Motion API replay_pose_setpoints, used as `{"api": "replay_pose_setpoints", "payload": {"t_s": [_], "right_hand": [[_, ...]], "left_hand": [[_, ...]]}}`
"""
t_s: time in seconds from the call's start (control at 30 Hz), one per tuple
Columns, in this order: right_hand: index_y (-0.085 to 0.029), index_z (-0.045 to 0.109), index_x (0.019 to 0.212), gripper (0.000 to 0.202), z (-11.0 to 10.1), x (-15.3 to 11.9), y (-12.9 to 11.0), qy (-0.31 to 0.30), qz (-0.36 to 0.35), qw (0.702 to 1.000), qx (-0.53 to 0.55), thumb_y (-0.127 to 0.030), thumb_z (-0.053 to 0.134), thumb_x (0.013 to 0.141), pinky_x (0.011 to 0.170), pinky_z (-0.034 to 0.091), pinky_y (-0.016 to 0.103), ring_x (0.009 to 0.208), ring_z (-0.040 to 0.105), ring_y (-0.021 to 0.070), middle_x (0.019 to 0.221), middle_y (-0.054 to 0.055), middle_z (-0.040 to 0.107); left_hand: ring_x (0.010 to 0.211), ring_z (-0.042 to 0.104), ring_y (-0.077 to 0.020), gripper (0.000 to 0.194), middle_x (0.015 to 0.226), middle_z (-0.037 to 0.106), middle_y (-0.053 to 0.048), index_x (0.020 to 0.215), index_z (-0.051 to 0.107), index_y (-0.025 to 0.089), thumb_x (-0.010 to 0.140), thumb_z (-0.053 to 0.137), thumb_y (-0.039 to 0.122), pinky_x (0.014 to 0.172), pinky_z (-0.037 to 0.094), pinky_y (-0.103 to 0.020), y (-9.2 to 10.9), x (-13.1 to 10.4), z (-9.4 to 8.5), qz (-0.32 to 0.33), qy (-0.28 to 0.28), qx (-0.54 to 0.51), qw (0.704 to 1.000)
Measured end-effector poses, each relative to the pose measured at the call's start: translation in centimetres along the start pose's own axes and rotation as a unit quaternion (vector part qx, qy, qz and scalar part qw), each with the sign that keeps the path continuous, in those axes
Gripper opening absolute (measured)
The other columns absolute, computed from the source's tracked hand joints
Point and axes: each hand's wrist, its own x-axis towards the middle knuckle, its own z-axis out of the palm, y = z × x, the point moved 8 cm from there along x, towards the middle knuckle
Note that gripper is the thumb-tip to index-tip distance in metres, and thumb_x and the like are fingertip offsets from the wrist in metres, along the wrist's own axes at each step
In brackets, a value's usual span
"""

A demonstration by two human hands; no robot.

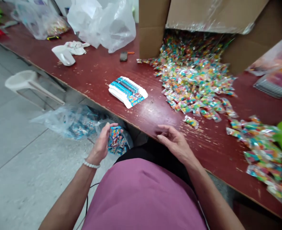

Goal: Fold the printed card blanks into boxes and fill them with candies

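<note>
Left hand (101, 142): gripping one small blue box (114, 136), beyond the front edge of the red table (95, 75). Right hand (175, 142): loosely open, fingers slightly curled, at the table's front edge. Flattened cartons (128, 92): one stack, on the table. Wrapped candies (193, 83): heap, toward the table's right.

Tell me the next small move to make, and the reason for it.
Probably lower the left hand and release its small blue box: from this view, it is above an open plastic bag that holds similar-looking blue packs, and the right hand looks empty.
</note>
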Motion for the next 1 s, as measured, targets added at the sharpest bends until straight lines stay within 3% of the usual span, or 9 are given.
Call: {"api": "replay_pose_setpoints", "payload": {"t_s": [0.1, 0.17, 0.27, 0.37, 0.43, 0.5, 0.6, 0.7, 1.0], "right_hand": [[-0.023, 0.064, 0.116, 0.033, -0.7, 0.2, 1.4, 0.008, 0.033, 0.999, 0.018, -0.036, 0.068, 0.086, 0.075, 0.05, 0.031, 0.079, 0.061, 0.0162, 0.095, 0.003, 0.069], [-0.022, 0.065, 0.114, 0.032, -0.8, 0.3, 1.9, 0.014, 0.04, 0.999, 0.015, -0.038, 0.068, 0.086, 0.075, 0.05, 0.031, 0.08, 0.061, 0.0164, 0.097, 0.004, 0.069], [-0.022, 0.066, 0.112, 0.03, -0.7, 0.4, 2.0, 0.022, 0.037, 0.999, -0.01, -0.039, 0.066, 0.087, 0.075, 0.051, 0.032, 0.082, 0.063, 0.0177, 0.1, 0.005, 0.07], [-0.022, 0.069, 0.108, 0.026, -0.7, 0.4, 1.5, 0.039, 0.015, 0.997, -0.072, -0.038, 0.064, 0.088, 0.074, 0.05, 0.033, 0.08, 0.064, 0.0187, 0.097, 0.005, 0.071], [-0.021, 0.07, 0.105, 0.023, -0.8, 0.3, 0.9, 0.05, -0.01, 0.993, -0.107, -0.036, 0.062, 0.089, 0.074, 0.05, 0.032, 0.081, 0.064, 0.0193, 0.097, 0.006, 0.072], [-0.02, 0.07, 0.103, 0.021, -0.8, 0.2, 0.3, 0.059, -0.038, 0.989, -0.127, -0.033, 0.06, 0.09, 0.073, 0.05, 0.032, 0.081, 0.064, 0.0192, 0.098, 0.006, 0.072], [-0.019, 0.071, 0.101, 0.019, -0.7, 0.1, -0.2, 0.068, -0.063, 0.986, -0.141, -0.03, 0.059, 0.09, 0.07, 0.05, 0.03, 0.077, 0.064, 0.0181, 0.096, 0.006, 0.071], [-0.019, 0.071, 0.101, 0.018, -0.6, 0.2, -0.4, 0.071, -0.079, 0.983, -0.148, -0.028, 0.059, 0.09, 0.069, 0.05, 0.029, 0.076, 0.064, 0.0176, 0.096, 0.006, 0.072], [-0.018, 0.07, 0.101, 0.018, -0.5, 0.3, -0.4, 0.067, -0.095, 0.984, -0.132, -0.026, 0.058, 0.091, 0.071, 0.049, 0.03, 0.078, 0.063, 0.0184, 0.095, 0.007, 0.071]], "left_hand": [[0.101, 0.064, -0.0227, 0.054, 0.126, 0.066, -0.01, 0.123, 0.063, 0.024, 0.084, 0.059, 0.061, 0.066, 0.045, -0.024, 0.4, 0.4, -4.5, 0.007, 0.094, 0.11, 0.989], [0.104, 0.062, -0.0234, 0.052, 0.128, 0.065, -0.009, 0.122, 0.065, 0.024, 0.083, 0.061, 0.058, 0.07, 0.044, -0.025, 2.0, 0.9, -4.7, 0.056, 0.105, 0.161, 0.98], [0.098, 0.061, -0.0224, 0.047, 0.116, 0.068, -0.009, 0.119, 0.066, 0.019, 0.082, 0.066, 0.048, 0.083, 0.046, -0.03, 6.2, 2.3, -1.0, 0.225, 0.071, 0.234, 0.943], [0.105, 0.058, -0.0248, 0.042, 0.118, 0.066, -0.011, 0.123, 0.065, 0.017, 0.087, 0.061, 0.039, 0.097, 0.042, -0.036, 9.8, 3.9, 4.6, 0.375, 0.074, 0.403, 0.832], [0.115, 0.053, -0.03, 0.049, 0.127, 0.061, -0.014, 0.13, 0.061, 0.018, 0.089, 0.06, 0.043, 0.101, 0.038, -0.041, 10.7, 5.3, 7.9, 0.403, 0.103, 0.528, 0.74], [0.12, 0.047, -0.0353, 0.061, 0.134, 0.054, -0.017, 0.138, 0.055, 0.02, 0.088, 0.06, 0.054, 0.098, 0.039, -0.045, 10.9, 6.5, 10.2, 0.393, 0.14, 0.616, 0.668], [0.118, 0.046, -0.0385, 0.066, 0.131, 0.052, -0.019, 0.138, 0.053, 0.023, 0.087, 0.054, 0.064, 0.091, 0.04, -0.047, 10.7, 7.8, 12.0, 0.371, 0.161, 0.681, 0.61], [0.115, 0.047, -0.0368, 0.056, 0.125, 0.053, -0.018, 0.131, 0.056, 0.023, 0.09, 0.05, 0.061, 0.088, 0.04, -0.045, 10.6, 8.5, 12.2, 0.357, 0.153, 0.701, 0.599], [0.116, 0.048, -0.0373, 0.052, 0.124, 0.055, -0.018, 0.119, 0.058, 0.018, 0.082, 0.066, 0.053, 0.09, 0.04, -0.045, 12.1, 9.5, 12.0, 0.331, 0.147, 0.681, 0.637]]}}
